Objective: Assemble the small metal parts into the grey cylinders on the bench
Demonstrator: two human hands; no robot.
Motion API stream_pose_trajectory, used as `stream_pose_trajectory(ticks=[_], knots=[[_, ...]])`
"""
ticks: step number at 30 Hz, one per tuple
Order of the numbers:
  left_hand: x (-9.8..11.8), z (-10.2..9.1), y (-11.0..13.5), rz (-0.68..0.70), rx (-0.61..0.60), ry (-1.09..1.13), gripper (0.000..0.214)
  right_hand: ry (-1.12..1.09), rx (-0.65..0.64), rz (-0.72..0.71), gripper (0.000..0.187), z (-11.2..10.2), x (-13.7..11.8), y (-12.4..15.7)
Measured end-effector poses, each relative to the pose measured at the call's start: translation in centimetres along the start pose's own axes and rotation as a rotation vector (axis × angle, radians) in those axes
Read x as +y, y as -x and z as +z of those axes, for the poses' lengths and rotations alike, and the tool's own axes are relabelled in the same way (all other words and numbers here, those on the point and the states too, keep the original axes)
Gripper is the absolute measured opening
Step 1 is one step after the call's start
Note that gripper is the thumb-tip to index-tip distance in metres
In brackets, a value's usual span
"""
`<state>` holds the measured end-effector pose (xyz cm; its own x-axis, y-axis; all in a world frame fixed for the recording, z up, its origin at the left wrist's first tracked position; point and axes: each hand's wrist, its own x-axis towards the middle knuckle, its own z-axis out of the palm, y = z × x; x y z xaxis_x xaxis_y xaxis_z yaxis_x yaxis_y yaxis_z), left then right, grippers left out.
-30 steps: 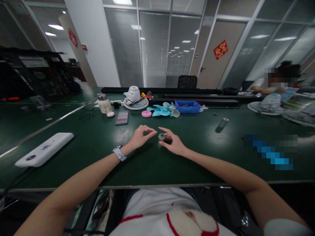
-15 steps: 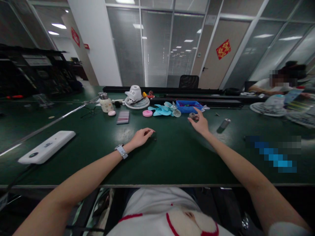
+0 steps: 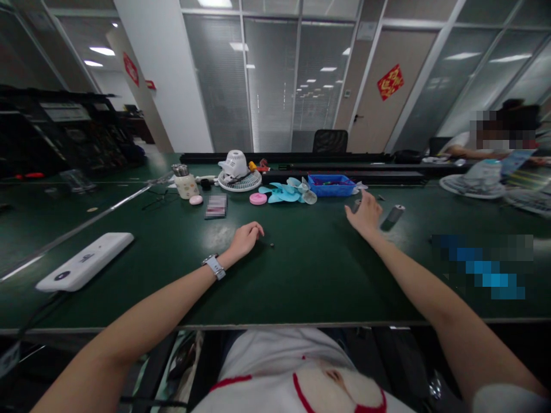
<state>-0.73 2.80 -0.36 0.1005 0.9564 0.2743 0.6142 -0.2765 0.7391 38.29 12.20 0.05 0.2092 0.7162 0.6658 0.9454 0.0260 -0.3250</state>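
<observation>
My right hand (image 3: 365, 215) is over the right half of the table, its thumb and fingers curved around a small round metal part (image 3: 357, 205) that looks like a little motor. The fingers partly cover it. Just right of this hand is a grey metal cylinder (image 3: 394, 217) resembling a battery. My left hand (image 3: 247, 238), with a watch on the wrist, rests at the middle left, fingers loosely curled in and nothing visible in them. A tiny dark piece (image 3: 272, 245), too small to name, lies on the table to its right.
Behind my hands are light blue fan blades (image 3: 286, 192), a pink disc (image 3: 258, 199), a blue tray (image 3: 330, 186) with small items and a white fan (image 3: 236, 172). A white power bar (image 3: 86, 261) lies left. Another person (image 3: 477, 146) sits at far right.
My right hand has moved right, and the round metal part has shifted along with it. My left hand has drawn back left, away from the tiny dark piece, its fingers curling more.
</observation>
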Motion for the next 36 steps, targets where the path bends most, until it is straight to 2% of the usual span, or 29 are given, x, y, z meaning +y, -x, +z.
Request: stream_pose_trajectory(ticks=[1, 3, 7, 9, 11, 14, 19, 22, 24, 26, 28, 31, 36], knots=[[0.1, 0.0, 0.0, -0.005, 0.006, -0.002, 0.028, -0.035, 0.012, -0.098, 0.072, -0.6, -1.7, 0.8], [0.3, -0.1, 0.1, -0.018, 0.011, 0.002, 0.026, -0.175, -0.076, -0.331, 0.060, -1.9, -5.6, 3.0], [0.3, 0.0, 0.1, -0.022, 0.012, 0.003, 0.025, -0.492, -0.480, -0.803, 0.046, -3.5, -12.5, 8.4], [0.3, 0.0, 0.1, -0.008, 0.013, 0.008, 0.025, -0.570, -0.613, -0.938, 0.044, -3.5, -14.4, 10.4], [0.3, 0.0, 0.1, 0.003, 0.011, 0.011, 0.025, -0.614, -0.679, -0.975, 0.039, -3.1, -15.3, 11.6], [0.3, 0.1, 0.1, -0.001, 0.000, 0.001, 0.025, -0.664, -0.679, -0.902, 0.031, -2.5, -15.3, 12.0], [0.2, 0.2, 0.0, -0.012, -0.008, -0.005, 0.026, -0.616, -0.528, -0.760, 0.025, -2.3, -13.7, 10.2], [0.1, 0.1, 0.1, -0.011, -0.023, -0.003, 0.027, -0.474, -0.298, -0.621, 0.027, -2.3, -10.5, 6.4], [0.1, 0.2, 0.1, -0.002, -0.031, 0.004, 0.027, -0.310, -0.136, -0.478, 0.029, -2.2, -7.3, 3.1], [0.0, 0.2, 0.1, 0.002, -0.035, 0.007, 0.027, -0.133, -0.036, -0.303, 0.032, -2.2, -3.8, 0.1], [0.0, 0.2, 0.1, -0.003, -0.037, 0.003, 0.028, -0.009, 0.002, -0.168, 0.034, -2.3, -0.6, -2.0], [-0.1, 0.2, 0.0, -0.006, -0.039, -0.007, 0.028, 0.064, -0.005, -0.075, 0.036, -2.2, 2.3, -3.2], [-0.1, 0.2, 0.0, -0.004, -0.044, -0.004, 0.028, 0.032, -0.027, -0.011, 0.036, -1.4, 3.6, -3.2]])
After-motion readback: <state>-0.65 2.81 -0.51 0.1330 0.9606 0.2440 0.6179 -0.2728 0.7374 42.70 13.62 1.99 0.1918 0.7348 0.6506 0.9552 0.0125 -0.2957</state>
